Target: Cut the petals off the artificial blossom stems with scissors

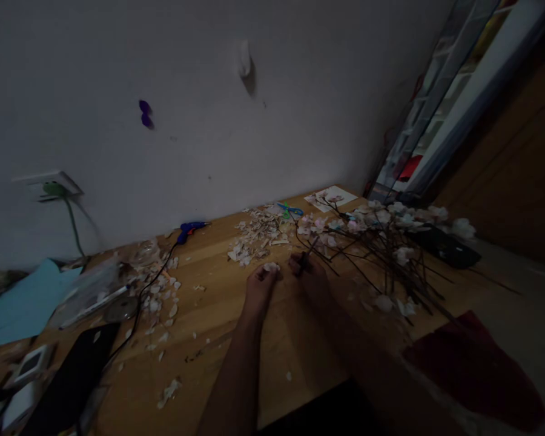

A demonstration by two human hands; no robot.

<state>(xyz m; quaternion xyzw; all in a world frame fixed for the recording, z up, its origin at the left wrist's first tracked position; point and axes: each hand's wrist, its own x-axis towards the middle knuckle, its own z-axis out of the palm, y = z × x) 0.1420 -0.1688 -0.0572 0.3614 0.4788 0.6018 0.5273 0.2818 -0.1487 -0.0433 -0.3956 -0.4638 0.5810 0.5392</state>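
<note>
While left hand (258, 286) pinches petals (271, 267) | right hand (314, 278) holds scissors (304, 261), apparently

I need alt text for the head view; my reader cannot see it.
A person's left hand holds a small pale piece and the right hand a slim dark tool of unclear type, over a wooden table. Pale scraps lie beyond, flowering branches to the right, a blue glue gun to the left.

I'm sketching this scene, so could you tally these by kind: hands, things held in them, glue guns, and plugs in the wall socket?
Hands: 2 (left hand, right hand)
Held things: 2 (pale petal piece, slim tool)
Glue gun: 1
Green plug: 1
Total: 6
</note>
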